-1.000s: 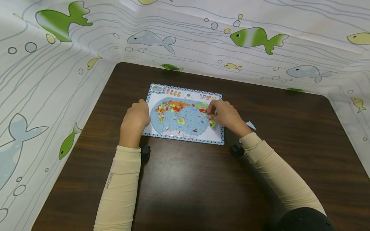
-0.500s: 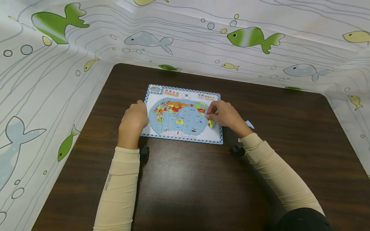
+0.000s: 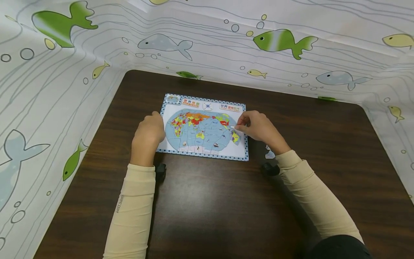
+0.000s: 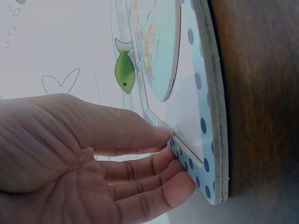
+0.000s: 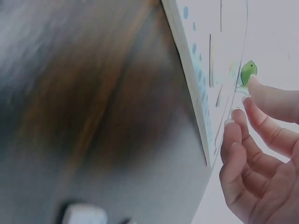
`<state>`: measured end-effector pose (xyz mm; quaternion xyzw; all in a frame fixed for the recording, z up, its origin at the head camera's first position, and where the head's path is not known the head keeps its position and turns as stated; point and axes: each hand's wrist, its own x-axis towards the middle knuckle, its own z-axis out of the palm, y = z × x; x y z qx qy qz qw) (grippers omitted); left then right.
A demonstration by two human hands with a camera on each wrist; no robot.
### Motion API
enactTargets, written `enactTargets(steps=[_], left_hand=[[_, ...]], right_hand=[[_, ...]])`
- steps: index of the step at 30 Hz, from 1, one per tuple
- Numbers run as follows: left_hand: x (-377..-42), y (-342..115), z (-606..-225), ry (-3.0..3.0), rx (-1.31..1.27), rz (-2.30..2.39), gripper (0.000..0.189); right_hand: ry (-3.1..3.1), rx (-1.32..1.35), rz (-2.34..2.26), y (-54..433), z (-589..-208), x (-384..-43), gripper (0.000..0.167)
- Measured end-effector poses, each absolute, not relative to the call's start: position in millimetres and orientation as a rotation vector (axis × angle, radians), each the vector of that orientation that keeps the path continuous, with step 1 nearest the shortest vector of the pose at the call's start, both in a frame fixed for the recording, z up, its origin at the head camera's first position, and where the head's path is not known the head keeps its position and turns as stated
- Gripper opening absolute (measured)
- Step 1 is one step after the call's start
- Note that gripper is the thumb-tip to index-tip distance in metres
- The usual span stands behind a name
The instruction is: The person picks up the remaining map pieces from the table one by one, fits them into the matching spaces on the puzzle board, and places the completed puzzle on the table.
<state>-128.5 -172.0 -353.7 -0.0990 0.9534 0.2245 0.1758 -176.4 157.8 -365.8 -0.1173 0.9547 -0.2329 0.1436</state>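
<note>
A world map jigsaw puzzle board point(image 3: 207, 151) with a dotted blue border lies flat on the table. My left hand point(image 3: 148, 129) holds its left edge, thumb on the border and fingers against the side, as the left wrist view shows. Over the board's right side hovers my right hand point(image 3: 257, 126), fingers loosely bent, close to the Americas on the map. In the right wrist view its thumb point(image 5: 275, 100) stands slightly apart from the fingers, and I see nothing between them. A small pale patch shows on the map by these fingertips; whether it is a gap or a piece I cannot tell.
Small pale puzzle pieces point(image 3: 270, 154) lie on the dark wooden table point(image 3: 200, 201), right of the board beside my right wrist. A white sheet printed with fish point(image 3: 226, 46) stands along the table's back and left sides.
My right hand has shifted right, away from the map's Americas, and its fingers have loosened. Pale pieces near the right wrist show differently as the arm moved. The left hand stays on the board.
</note>
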Motion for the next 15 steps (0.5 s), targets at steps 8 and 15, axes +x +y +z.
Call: enactTargets(steps=[8,15], left_hand=[[-128,-173,-355,2.705,-0.282,0.642,0.060],[-128,-173,-355,2.708,-0.272,0.642,0.060]], right_hand=[[2.753,-0.284,-0.650,178,-365,-174,0.021],[2.749,-0.264,-0.630,203,-363,-171,0.025]])
